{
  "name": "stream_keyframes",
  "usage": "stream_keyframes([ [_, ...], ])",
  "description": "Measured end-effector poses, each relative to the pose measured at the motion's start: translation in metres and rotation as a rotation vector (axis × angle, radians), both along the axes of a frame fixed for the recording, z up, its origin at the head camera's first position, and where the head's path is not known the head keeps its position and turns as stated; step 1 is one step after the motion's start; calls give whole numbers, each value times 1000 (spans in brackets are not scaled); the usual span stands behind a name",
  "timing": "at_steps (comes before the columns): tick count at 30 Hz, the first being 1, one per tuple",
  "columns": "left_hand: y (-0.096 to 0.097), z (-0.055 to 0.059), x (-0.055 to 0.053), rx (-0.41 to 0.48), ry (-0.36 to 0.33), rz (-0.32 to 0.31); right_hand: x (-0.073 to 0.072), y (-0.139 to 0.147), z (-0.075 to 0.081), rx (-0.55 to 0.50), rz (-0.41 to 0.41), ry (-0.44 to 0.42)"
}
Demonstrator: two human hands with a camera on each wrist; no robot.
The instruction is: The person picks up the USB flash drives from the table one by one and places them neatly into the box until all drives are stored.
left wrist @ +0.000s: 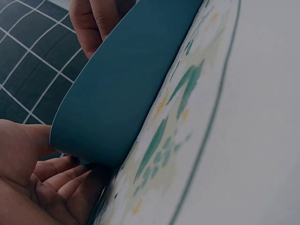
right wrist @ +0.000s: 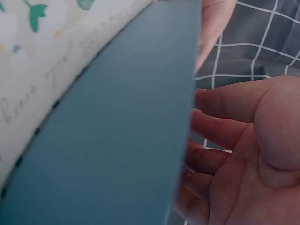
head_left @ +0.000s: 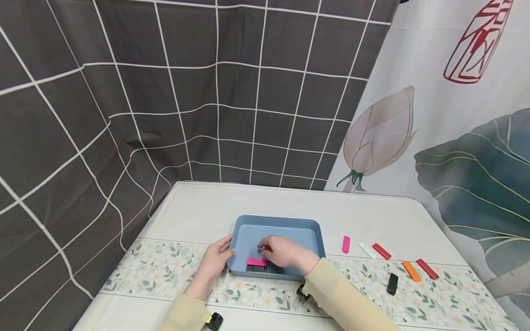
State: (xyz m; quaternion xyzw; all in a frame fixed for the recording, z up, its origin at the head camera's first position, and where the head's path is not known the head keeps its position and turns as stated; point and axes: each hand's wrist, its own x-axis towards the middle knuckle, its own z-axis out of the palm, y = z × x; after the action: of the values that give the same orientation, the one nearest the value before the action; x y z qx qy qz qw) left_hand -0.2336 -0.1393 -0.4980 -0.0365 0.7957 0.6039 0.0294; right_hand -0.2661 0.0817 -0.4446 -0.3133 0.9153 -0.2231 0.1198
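Observation:
A shallow blue rectangular tray [head_left: 281,221] sits on the cloth-covered table. My left hand [head_left: 216,258] grips its left end near the front corner; in the left wrist view the thumb lies on the inner side of the wall and the fingers outside it. Inside, at the front left, lie a small pink oblong piece [head_left: 257,261] and black pieces [head_left: 256,268] beside it. Over the tray hovers my right hand [head_left: 285,251], fingers loosely bent next to these pieces, with nothing visible between thumb and fingers. In the right wrist view the tray wall hides its fingertips.
Right of the tray lie loose small oblong pieces: pink [head_left: 346,244], white [head_left: 366,250], red [head_left: 382,251], orange [head_left: 411,271], another red one [head_left: 427,269] and black [head_left: 392,284]. A dark gridded curtain [head_left: 232,92] hangs behind the table.

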Motion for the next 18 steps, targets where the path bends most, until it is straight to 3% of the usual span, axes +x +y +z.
stream_keyframes([
  [9, 1, 1, 0, -3, 3, 4, 5, 6, 17, 69, -37, -64],
  [18, 1, 0, 0, -2, 3, 4, 6, 11, 23, 174, -72, -121],
])
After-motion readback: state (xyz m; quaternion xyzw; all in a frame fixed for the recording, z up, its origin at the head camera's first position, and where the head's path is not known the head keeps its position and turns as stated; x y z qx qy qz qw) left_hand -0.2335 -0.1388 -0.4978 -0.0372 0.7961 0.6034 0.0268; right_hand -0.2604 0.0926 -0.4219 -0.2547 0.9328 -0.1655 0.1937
